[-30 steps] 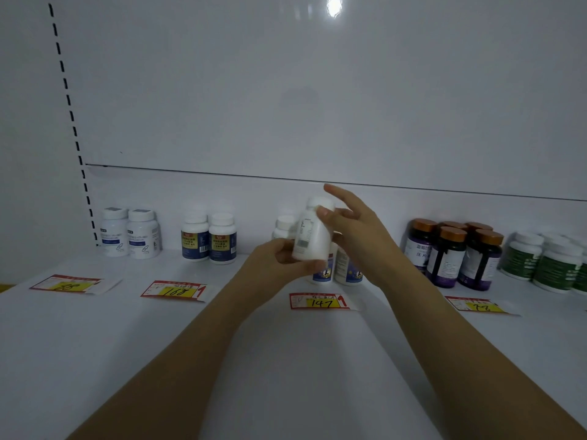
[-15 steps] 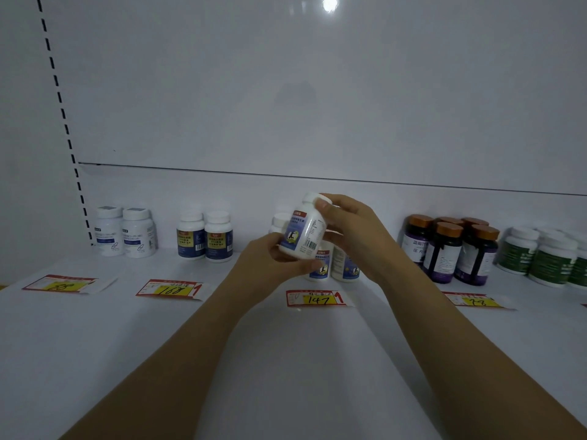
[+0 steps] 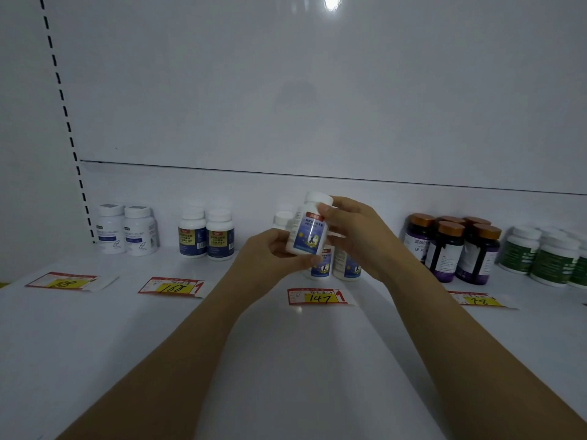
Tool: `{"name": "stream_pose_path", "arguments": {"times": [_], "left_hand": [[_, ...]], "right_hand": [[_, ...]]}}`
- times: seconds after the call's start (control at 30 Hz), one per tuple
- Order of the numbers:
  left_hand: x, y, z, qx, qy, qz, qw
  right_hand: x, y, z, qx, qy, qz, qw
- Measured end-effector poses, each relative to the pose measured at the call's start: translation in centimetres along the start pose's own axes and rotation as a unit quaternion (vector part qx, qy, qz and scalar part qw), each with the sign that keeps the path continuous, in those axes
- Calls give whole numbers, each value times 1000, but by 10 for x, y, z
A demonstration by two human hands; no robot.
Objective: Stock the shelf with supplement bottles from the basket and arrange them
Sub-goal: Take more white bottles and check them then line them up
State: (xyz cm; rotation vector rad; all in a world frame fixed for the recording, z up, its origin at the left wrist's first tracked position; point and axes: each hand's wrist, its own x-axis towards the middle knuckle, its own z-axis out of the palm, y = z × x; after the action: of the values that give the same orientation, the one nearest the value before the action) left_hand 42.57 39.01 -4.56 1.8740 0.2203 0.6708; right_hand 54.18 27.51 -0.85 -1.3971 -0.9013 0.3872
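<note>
Your white supplement bottle [image 3: 307, 231] hangs above the shelf [image 3: 286, 360], near upright, cap tipped slightly right, with your left hand [image 3: 270, 252] pinching its base and your right hand [image 3: 359, 238] curled round its shoulder. Its matching bottles [image 3: 347, 269] stand just beyond and below, behind the 147 price tag [image 3: 317, 296].

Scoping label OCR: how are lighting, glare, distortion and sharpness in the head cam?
Head view: dim, bluish exposure; bright glare spot on the glossy white back panel; wide-angle bowing of the black dashed slot column; text soft on the raised white plastic bottle with blue label; green-labelled white bottles at far right blurred.
</note>
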Motion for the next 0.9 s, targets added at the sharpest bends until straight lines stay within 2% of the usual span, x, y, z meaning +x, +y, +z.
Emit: {"name": "stream_pose_path", "arguments": {"times": [0.13,0.27,0.47,0.57,0.67,0.77,0.9], "left_hand": [[2,-7,-1,33,6,7,999],[6,-16,-8,68,52,32,996],[8,-16,-12,129,164,134,969],[8,-15,-13,127,186,155,962],[9,-16,-13,133,174,147,965],[7,-11,-12,89,135,120,980],[0,6,-7,32,61,64,996]], "right_hand": [[-2,2,2,-59,-20,-7,998],[-8,0,12,-131,-59,-70,987],[-13,2,28,-203,-39,-174,963],[-16,-1,35,-229,-34,-194,953],[-16,-3,34,-218,-30,-195,956],[-17,-6,29,-169,-24,-197,966],[-15,-14,18,-79,27,-138,987]]}}
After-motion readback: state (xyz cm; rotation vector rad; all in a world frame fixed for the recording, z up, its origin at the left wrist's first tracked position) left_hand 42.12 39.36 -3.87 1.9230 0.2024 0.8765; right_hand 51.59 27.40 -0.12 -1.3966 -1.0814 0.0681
